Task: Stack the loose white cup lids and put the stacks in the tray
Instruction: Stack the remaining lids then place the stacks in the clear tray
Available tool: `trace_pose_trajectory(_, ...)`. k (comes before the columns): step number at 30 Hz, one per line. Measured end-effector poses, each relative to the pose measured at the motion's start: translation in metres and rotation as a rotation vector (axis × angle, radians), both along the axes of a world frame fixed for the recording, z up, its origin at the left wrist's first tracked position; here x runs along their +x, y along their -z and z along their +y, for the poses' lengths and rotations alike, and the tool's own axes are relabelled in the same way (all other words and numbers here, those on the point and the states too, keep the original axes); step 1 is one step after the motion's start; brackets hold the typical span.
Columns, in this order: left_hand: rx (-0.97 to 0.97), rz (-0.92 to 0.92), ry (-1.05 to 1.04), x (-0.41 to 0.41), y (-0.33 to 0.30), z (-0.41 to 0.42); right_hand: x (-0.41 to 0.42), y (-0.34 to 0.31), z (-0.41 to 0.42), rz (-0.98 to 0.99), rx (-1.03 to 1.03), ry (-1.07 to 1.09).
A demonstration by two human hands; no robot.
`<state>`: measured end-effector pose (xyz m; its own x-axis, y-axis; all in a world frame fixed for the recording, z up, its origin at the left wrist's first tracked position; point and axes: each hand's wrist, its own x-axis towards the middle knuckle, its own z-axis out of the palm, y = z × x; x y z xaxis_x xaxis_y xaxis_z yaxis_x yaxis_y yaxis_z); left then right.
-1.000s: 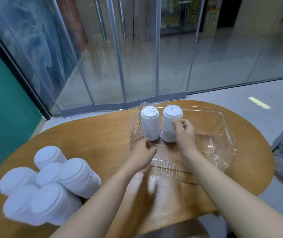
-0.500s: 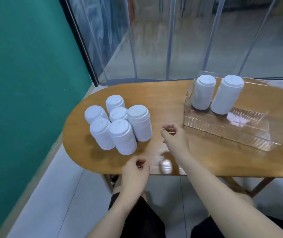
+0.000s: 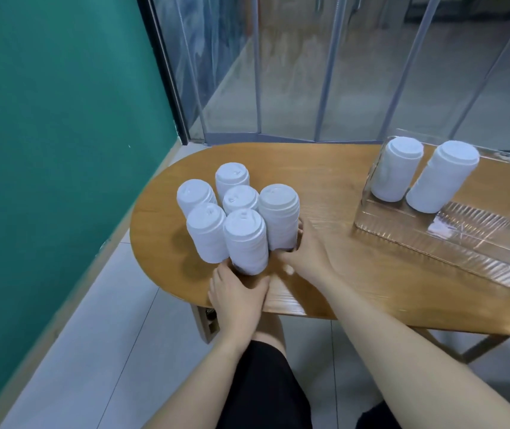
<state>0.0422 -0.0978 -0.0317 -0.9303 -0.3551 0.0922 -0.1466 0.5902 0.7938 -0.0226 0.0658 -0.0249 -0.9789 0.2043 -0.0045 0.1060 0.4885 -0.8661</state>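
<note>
Both hands have reached the six stacks at 9 o'clock: left hand (image 3: pixel 237 292) holds the nearest stack (image 3: pixel 246 243) at its base, right hand (image 3: pixel 304 254) holds its neighbour stack (image 3: pixel 280 216); next, lift both upright to the tray (image 3: pixel 476 255) at 3 o'clock

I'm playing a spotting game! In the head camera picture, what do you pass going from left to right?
Green wall → six lid stacks on the table, hands at their bases → clear tray holding two stacks.

Both hands reach forward, left hand (image 3: pixel 237 294) lower, right hand (image 3: pixel 304 254) further out, fingers curled.
</note>
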Motion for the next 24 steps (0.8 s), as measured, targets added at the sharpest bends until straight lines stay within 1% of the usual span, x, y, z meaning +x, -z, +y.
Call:
trace_pose_trajectory(4, -0.068, 0.019, -0.092, -0.009, 0.009, 0.01, -0.008, -0.006, -0.009, 0.082, -0.015, 0.009)
trace_pose_trajectory(7, -0.133, 0.055, -0.145, -0.011, 0.015, 0.017, -0.011, 0.0, -0.011, 0.095, -0.016, 0.019)
trace_pose_trajectory(11, -0.172, 0.069, -0.182, -0.014, 0.02, 0.019, -0.012, 0.002, -0.006, 0.104, -0.023, 0.02)
trace_pose_trajectory(17, -0.205, 0.071, -0.166, -0.016, 0.024, 0.018, -0.003, 0.004, 0.01, 0.097, -0.02, 0.008)
trace_pose_trajectory(22, -0.189, 0.049, -0.131, -0.01, 0.024, 0.016, 0.008, 0.006, 0.028, 0.075, -0.044, 0.057)
trace_pose_trajectory(24, -0.154, 0.053, -0.116, -0.002, 0.023, 0.015, 0.016, 0.004, 0.034, 0.069, -0.042, 0.08)
